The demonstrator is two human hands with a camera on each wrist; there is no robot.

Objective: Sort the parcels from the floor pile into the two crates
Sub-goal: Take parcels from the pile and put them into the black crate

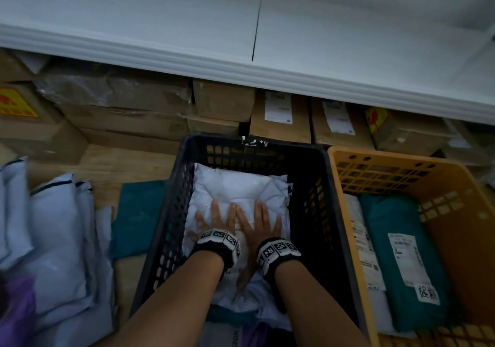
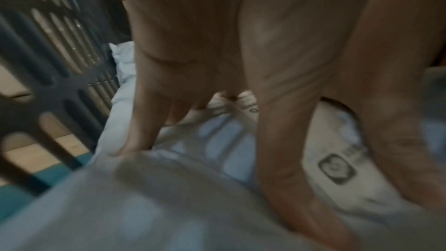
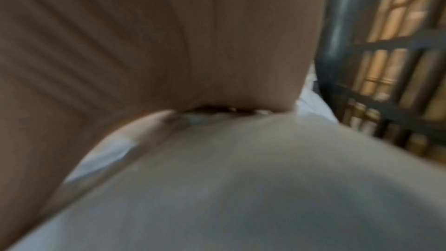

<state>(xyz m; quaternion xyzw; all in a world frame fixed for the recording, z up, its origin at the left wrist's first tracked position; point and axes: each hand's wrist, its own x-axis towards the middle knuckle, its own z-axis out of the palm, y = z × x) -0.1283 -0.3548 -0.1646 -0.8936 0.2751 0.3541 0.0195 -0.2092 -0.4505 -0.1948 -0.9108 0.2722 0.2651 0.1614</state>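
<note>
Parcels: head view, we flatten both palms, left hand (image 1: 218, 219) and right hand (image 1: 263, 221), fingers straight, on the white parcel (image 1: 241, 186) in the black crate (image 1: 182, 186); wrist views blurred, fingers (image 2: 142, 121) splayed, so press evenly, judging it slippery.

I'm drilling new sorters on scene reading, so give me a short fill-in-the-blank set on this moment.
1. Both hands, left hand and right hand, press flat on a ____ parcel.
2. That parcel lies in the ____ crate.
3. The teal parcel with a label lies in the ____ crate.

Missing words: white; black; orange
</note>
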